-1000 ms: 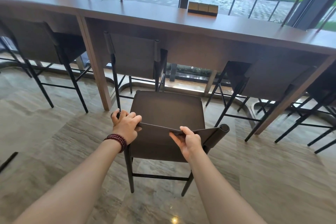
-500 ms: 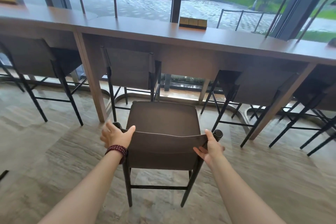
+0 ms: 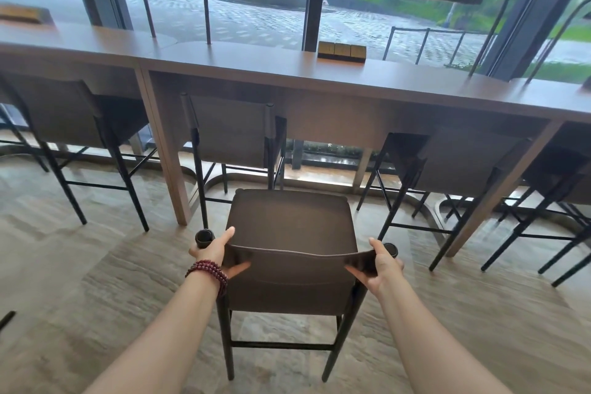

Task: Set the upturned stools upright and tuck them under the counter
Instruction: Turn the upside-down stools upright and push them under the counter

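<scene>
A brown stool (image 3: 289,224) with a low backrest and black legs stands upright on the floor in front of me, a short way out from the long wooden counter (image 3: 287,72). My left hand (image 3: 215,249), with a red bead bracelet on the wrist, grips the left end of the backrest. At the right end of the backrest my right hand (image 3: 382,265) holds on, thumb on top and fingers underneath. The seat faces the counter, toward the gap between two tucked stools.
Another stool (image 3: 233,131) is tucked under the counter just left of the gap, one more (image 3: 454,160) to the right, others (image 3: 64,112) further left and far right. A counter leg (image 3: 166,150) stands at left. A small block holder (image 3: 341,51) sits on the counter. Stone floor all around.
My hands let go of the backrest's top edge, opened, then took hold of its two ends. The view rose and the stool now stands square to the counter.
</scene>
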Demonstrator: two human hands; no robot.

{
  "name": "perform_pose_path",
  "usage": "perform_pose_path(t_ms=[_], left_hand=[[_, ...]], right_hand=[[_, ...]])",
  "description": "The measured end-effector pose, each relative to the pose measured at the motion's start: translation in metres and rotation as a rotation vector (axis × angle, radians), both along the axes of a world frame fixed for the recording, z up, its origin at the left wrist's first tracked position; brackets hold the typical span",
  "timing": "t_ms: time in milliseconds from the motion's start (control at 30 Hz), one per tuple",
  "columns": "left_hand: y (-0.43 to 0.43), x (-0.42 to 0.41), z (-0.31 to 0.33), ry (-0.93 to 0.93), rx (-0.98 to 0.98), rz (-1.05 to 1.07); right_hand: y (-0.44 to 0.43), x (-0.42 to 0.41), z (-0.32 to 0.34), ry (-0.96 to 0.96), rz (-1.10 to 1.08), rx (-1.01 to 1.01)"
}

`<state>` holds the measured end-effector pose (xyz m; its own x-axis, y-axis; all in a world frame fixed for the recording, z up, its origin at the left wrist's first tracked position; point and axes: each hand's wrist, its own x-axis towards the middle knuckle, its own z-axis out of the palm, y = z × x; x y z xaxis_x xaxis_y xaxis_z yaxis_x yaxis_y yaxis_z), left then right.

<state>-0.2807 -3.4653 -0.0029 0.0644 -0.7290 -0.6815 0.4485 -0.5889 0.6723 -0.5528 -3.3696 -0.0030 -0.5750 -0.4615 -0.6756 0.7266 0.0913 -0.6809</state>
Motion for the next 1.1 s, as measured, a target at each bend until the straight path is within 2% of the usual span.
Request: perform_pose_path(t_ms=[233,367,633,833,1100], left_hand=[[-0.004,-0.008,0.005,0.02,0.027,0.026],[-0.003,-0.011,0.005,0.03,0.044,0.059],[-0.021,-0.006,-0.019,-0.1,0.057,0.059],[-0.045,-0.012,-0.033,-0.169,0.056,0.005],[-0.077,-0.061,0.002,-0.149,0.045,0.036]], right_hand=[[-0.007,-0.014,-0.012,-0.016,0.039,0.088],[-0.011,-0.023,-0.022,-0.044,0.088,0.041],[-0.022,-0.032,-0.03,-0.002,0.075,0.083],[-0.038,-0.046,-0.011,-0.007,0.133,0.123],[-0.085,-0.096,0.036,-0.024,0.3,0.19]])
